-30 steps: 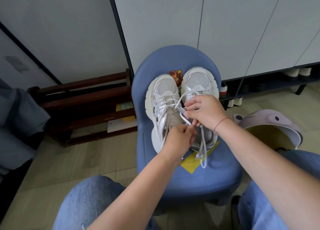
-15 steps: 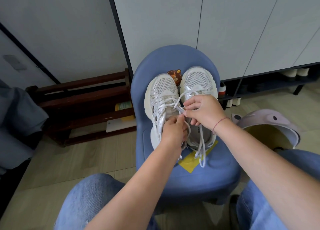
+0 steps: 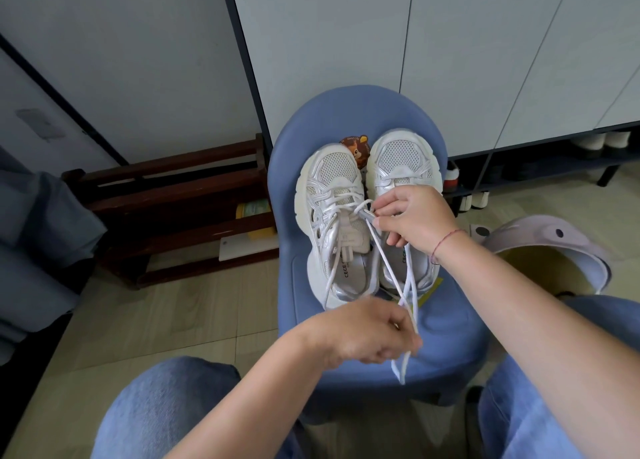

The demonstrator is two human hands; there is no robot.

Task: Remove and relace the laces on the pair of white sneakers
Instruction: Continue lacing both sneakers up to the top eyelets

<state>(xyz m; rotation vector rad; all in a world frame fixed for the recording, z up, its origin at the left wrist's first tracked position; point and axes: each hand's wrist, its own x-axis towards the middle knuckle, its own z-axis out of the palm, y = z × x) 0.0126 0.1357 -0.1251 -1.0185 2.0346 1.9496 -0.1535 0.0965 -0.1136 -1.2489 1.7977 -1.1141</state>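
White sneakers (image 3: pixel 403 161), two; two hands (image 3: pixel 360 334) pinching laces (image 3: pixel 384 261).

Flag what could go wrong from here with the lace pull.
1. The left hand holds the white lace taut toward the person, and the left sneaker sits loose on the blue chair. If the right hand loses its pinch near the eyelets, the sneaker may get dragged toward the seat edge.
2. Several lace strands cross between the hands, with one end dangling below; they could tangle or knot.
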